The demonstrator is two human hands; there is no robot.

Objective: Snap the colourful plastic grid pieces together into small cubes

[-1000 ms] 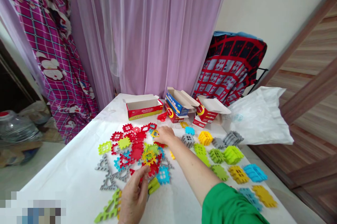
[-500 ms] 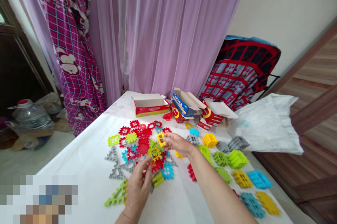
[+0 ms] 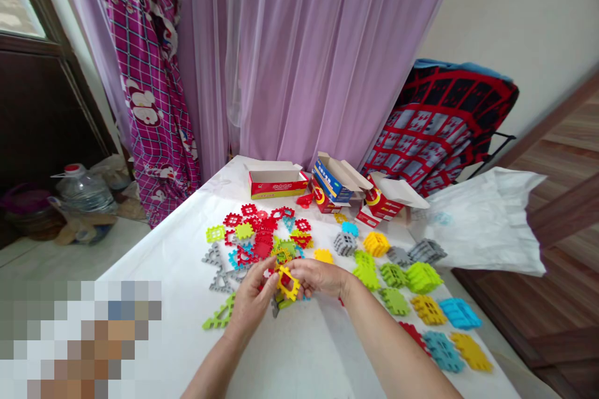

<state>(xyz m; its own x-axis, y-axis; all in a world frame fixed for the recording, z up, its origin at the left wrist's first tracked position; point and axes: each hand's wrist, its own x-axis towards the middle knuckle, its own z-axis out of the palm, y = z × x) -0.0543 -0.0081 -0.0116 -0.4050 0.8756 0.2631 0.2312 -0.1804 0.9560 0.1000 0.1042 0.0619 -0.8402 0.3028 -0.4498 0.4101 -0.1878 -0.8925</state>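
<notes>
A yellow notched building tile (image 3: 292, 291) with a hole in its middle is held up between my two hands, over the near edge of a loose pile. My right hand (image 3: 322, 277) grips its right side with thumb and fingers. My left hand (image 3: 255, 296) is closed at its left edge, the fingertips partly hidden. Behind them spread red tiles (image 3: 263, 243), with green, blue and grey ones among them. A green triangular tile (image 3: 218, 318) lies left of my left hand. Below the held tile, a dark green piece (image 3: 286, 303) is mostly covered.
Sorted stacks stand at right, among them lime green tiles (image 3: 423, 277), blue tiles (image 3: 460, 313) and yellow tiles (image 3: 472, 352). An open red box (image 3: 278, 190), a blue box (image 3: 333, 182) and a white bag (image 3: 482, 224) line the back of the white table (image 3: 322, 349).
My right hand has brought the yellow tile down and nearer, to meet my left hand. The camera view has shifted slightly left.
</notes>
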